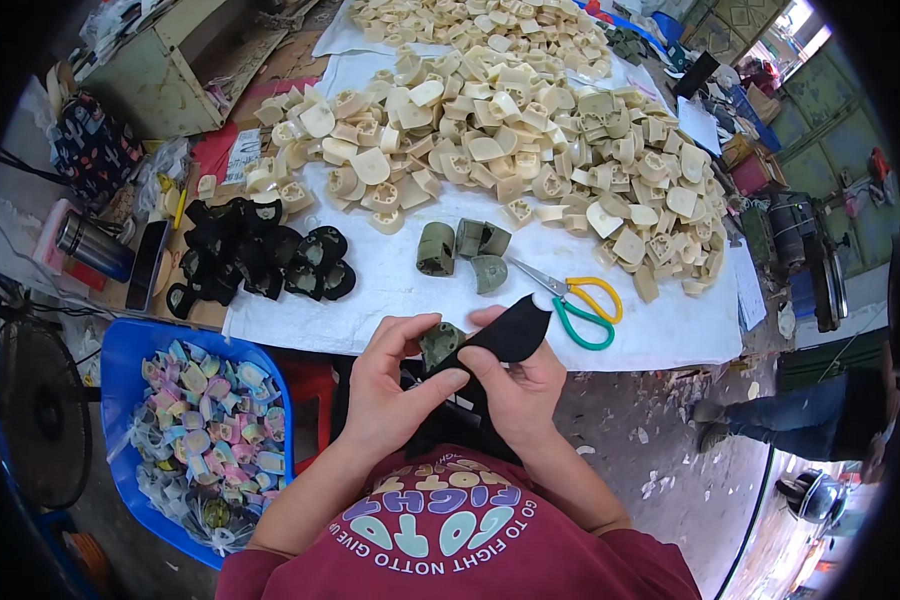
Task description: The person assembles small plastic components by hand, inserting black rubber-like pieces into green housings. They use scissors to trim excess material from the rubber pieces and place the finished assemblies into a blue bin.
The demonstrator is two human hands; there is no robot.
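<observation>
My left hand [395, 385] grips a small dark green hollow plastic piece [438, 345], rounded on one side. My right hand [518, 395] pinches a strip of black cloth [518, 330], whose lower end lies against the green piece between both thumbs. Just beyond my hands, on the white cloth [370, 290], sit a few loose green pieces [435, 248]. To their right lie scissors [570, 295] with one yellow and one green handle, blades slightly apart. At the left is a heap of similar pieces covered in black [260, 250].
A large pile of cream plastic pieces [510, 140] covers the far table. Below the table's left side stands a blue tub [120, 400] of pastel pieces and plastic bags. A thermos [95, 247], a phone [148, 265] and a fan [40, 430] are at left. Another person's legs [790, 415] show at right.
</observation>
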